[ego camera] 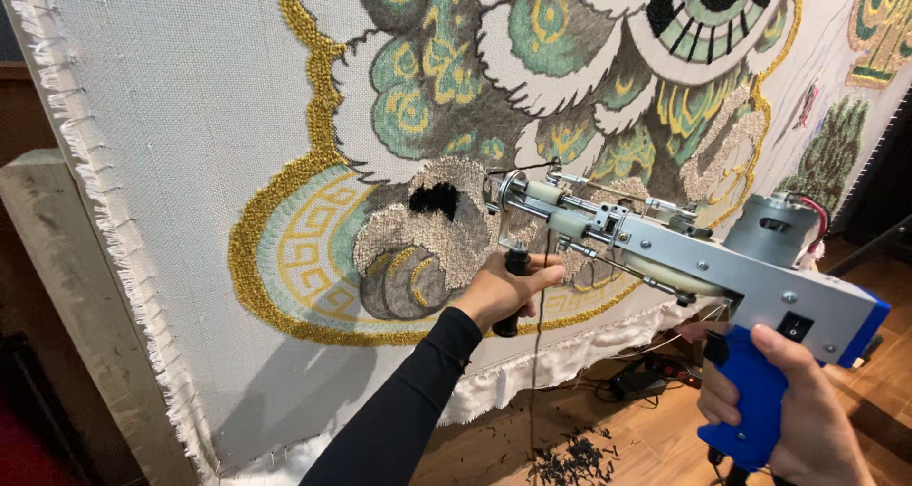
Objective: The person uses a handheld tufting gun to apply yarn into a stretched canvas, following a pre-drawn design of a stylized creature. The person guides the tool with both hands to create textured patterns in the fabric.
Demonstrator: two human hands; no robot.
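A tufting gun [703,258] with a grey metal body and blue grip points its needle end at a stretched cloth [180,163]. My left hand [499,291] in a black sleeve grips the gun's black front handle [511,301]. My right hand [798,405] grips the blue rear handle [755,396]. The needle tip sits by a beige tufted patch with a small black tufted spot [435,199]. The cloth carries a partly tufted design in gold, green, grey and white yarn. A dark yarn strand hangs down from the gun.
A wooden frame post [66,286] holds the cloth's frayed left edge. On the wooden floor [665,438] lie dark yarn clippings [575,459] and a black power adapter [638,383] with cables. More tufted motifs show at the upper right [879,25].
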